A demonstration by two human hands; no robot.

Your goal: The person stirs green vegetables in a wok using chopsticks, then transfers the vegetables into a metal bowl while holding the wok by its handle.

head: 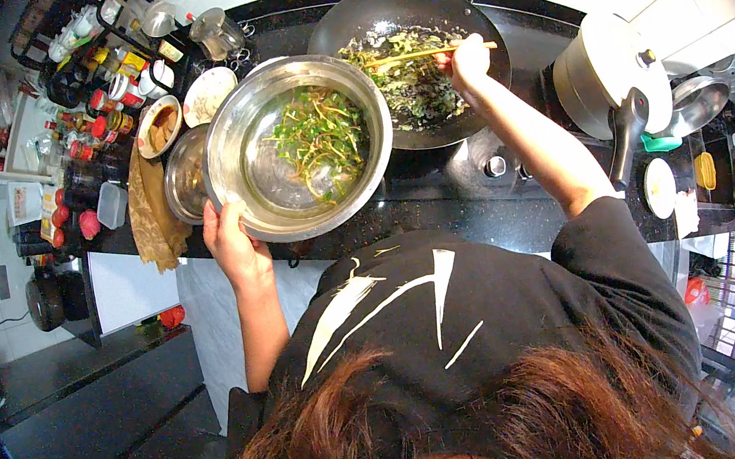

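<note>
My left hand (234, 242) grips the rim of a large stainless steel bowl (250, 208), tilted towards the wok. Leafy greens with thin stems (321, 136) lie in some liquid in the bowl, on its right side. In my right hand (468, 65) is a pair of wooden chopsticks (409, 56), pointing left over a dark wok (337, 24). Chopped greens (424, 82) and liquid spread across the wok's inside. The bowl's right rim overlaps the wok's left part in this view.
A large lidded pot (591, 78) with a black handle stands right of the wok. Left of the bowl are a patterned dish (210, 92), a small bowl of brown paste (161, 126), a metal lid or bowl (185, 178), a brown cloth (151, 212) and jars. A stove knob (495, 166) sits below the wok.
</note>
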